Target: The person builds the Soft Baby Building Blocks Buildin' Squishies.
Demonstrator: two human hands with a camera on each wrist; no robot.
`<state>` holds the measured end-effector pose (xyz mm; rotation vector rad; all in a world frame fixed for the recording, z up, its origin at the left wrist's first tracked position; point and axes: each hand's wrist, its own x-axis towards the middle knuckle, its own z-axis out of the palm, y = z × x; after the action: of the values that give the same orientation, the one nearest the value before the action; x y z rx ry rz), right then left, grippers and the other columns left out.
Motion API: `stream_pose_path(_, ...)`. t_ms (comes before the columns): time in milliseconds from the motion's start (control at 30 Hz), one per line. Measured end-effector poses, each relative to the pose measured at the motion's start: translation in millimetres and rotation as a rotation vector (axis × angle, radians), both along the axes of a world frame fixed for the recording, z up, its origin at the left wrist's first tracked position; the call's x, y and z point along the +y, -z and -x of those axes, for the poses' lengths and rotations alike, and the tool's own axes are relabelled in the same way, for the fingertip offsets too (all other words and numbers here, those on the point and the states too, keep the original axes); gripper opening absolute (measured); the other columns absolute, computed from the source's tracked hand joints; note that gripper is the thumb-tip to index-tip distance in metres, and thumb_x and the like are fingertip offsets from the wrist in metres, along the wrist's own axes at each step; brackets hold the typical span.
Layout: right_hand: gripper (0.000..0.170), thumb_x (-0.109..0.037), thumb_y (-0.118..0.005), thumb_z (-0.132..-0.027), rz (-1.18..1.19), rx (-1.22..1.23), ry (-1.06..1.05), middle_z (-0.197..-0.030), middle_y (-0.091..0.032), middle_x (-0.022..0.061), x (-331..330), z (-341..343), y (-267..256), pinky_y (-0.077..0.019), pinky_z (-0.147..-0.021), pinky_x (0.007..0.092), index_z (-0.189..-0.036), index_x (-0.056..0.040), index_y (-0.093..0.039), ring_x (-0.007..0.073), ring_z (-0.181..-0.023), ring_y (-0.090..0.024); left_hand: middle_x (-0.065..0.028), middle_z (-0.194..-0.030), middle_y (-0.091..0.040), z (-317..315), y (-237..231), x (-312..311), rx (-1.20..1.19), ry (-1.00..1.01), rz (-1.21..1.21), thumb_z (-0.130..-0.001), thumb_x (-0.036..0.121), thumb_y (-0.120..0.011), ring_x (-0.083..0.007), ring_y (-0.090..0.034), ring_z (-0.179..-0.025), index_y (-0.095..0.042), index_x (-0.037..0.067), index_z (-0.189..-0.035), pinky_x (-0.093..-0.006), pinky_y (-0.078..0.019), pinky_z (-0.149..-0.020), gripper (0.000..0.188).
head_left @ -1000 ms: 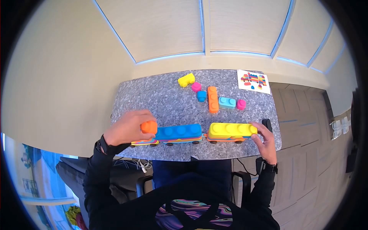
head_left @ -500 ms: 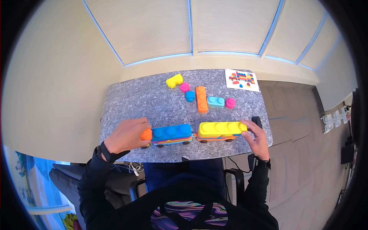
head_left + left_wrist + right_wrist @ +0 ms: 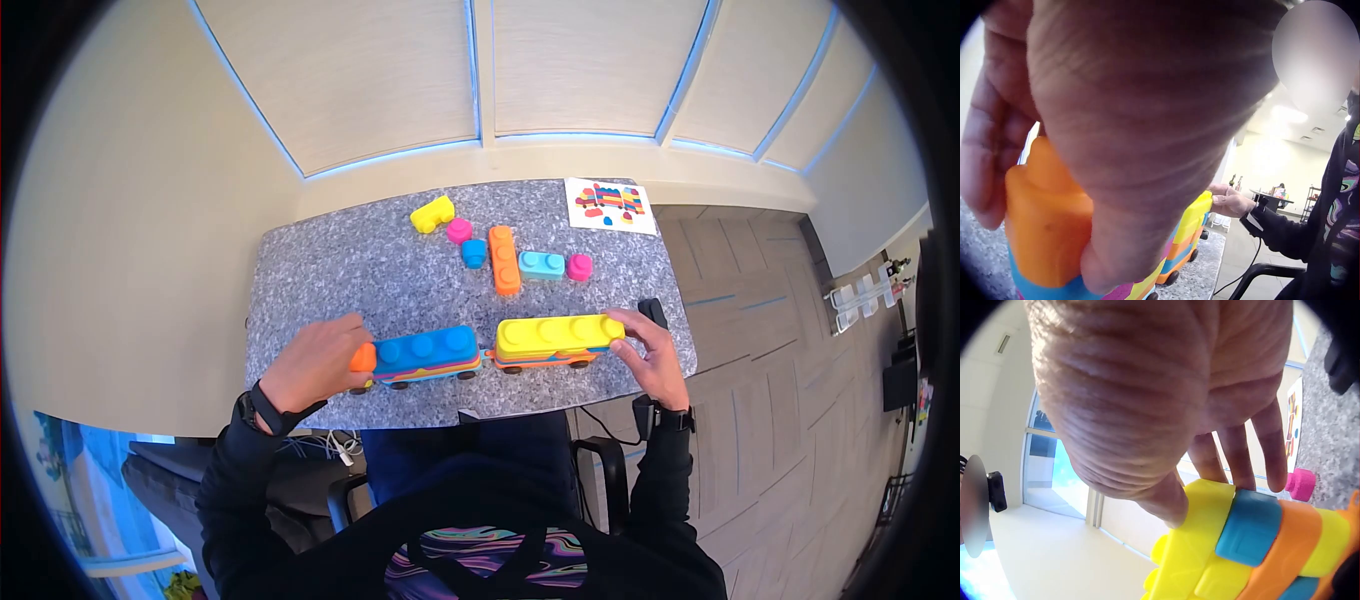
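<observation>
The left hand (image 3: 312,365) grips an orange block (image 3: 363,357) at the left end of a wheeled block train; the left wrist view shows that orange block (image 3: 1047,219) between thumb and fingers, above a blue layer. Beside it is a car topped by a long blue block (image 3: 425,346), coupled to a car topped by a long yellow block (image 3: 560,335). The right hand (image 3: 655,360) holds the yellow block's right end, thumb on the near side. In the right wrist view, thumb and fingers of the right hand (image 3: 1166,394) touch either side of the yellow block (image 3: 1194,531).
Farther back on the table (image 3: 340,260) lie a yellow piece (image 3: 432,215), two pink blocks (image 3: 459,231) (image 3: 579,267), a small blue block (image 3: 474,254), an orange block (image 3: 504,260) and a light blue block (image 3: 541,265). A picture card (image 3: 611,207) and a black object (image 3: 652,312) are at the right.
The head view has shifted, so the whole scene appears farther left. Both hands keep their holds at the two ends of the train.
</observation>
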<state>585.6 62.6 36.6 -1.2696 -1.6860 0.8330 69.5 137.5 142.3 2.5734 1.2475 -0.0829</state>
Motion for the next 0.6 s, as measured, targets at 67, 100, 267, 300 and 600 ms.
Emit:
stream_pose_path(67,0.045,-0.006,-0.08,-0.106,-0.003,-0.003,0.0,-0.15,-0.076,0.0211,0.5,-0.4,-0.3,-0.0594,-0.113,0.0415,-0.149,0.0002,-0.073,0.0316,-0.133,-0.076,-0.0113,-0.108,-0.071,-2.4,0.0,-1.3,0.026,0.017,-0.051,-0.084,0.036,-0.097,-0.0391,-0.074,-0.102,-0.08,0.006,-0.114,-0.0518,-0.0599,-0.087,0.045)
stream_pose_path(100,0.045,-0.006,-0.08,-0.105,-0.004,-0.01,-0.004,-0.148,-0.077,0.0211,0.9,-1.1,-0.2,-0.0596,-0.112,0.0413,-0.149,0.0003,-0.074,0.0314,-0.132,-0.076,-0.0113,-0.108,-0.071,-2.4,0.4,-1.3,0.026,0.018,-0.053,-0.084,0.036,-0.097,-0.0391,-0.074,-0.102,-0.08,0.006,-0.114,-0.0518,-0.0599,-0.087,0.045)
stream_pose_path(267,0.045,-0.005,-0.081,-0.104,-0.013,-0.046,-0.02,-0.144,-0.078,0.0206,3.2,-3.0,-8.6,-0.0601,-0.11,0.0407,-0.148,0.0003,-0.074,0.0306,-0.127,-0.077,-0.0114,-0.112,-0.075,-10.8,-17.2,4.0,0.167,0.046,-0.012,-0.085,0.049,-0.097,-0.039,-0.076,-0.109,-0.08,0.006,-0.119,-0.0507,-0.0608,-0.088,0.057)
stream_pose_path(300,0.045,-0.006,-0.081,-0.104,-0.013,-0.06,-0.028,-0.143,-0.079,0.0204,3.6,-2.8,-11.5,-0.0601,-0.11,0.0405,-0.148,0.0003,-0.074,0.0303,-0.127,-0.077,-0.0114,-0.112,-0.075,-15.6,-25.8,7.2,0.168,0.048,-0.014,-0.085,0.049,-0.097,-0.039,-0.076,-0.109,-0.08,0.006,-0.119,-0.0507,-0.0608,-0.088,0.057)
stream_pose_path(600,0.051,-0.009,-0.084,-0.103,0.075,-0.021,0.003,-0.143,-0.079,0.0188,2.7,-2.2,-9.2,-0.0597,-0.111,0.0414,-0.152,-0.0001,-0.072,0.0296,-0.121,-0.081,-0.0177,-0.116,-0.079,-156.3,-84.1,85.3,-0.143,0.386,-0.231,-0.101,0.04,-0.084,-0.0422,-0.075,-0.113,-0.08,0.003,-0.119,-0.0542,-0.0596,-0.094,0.041)
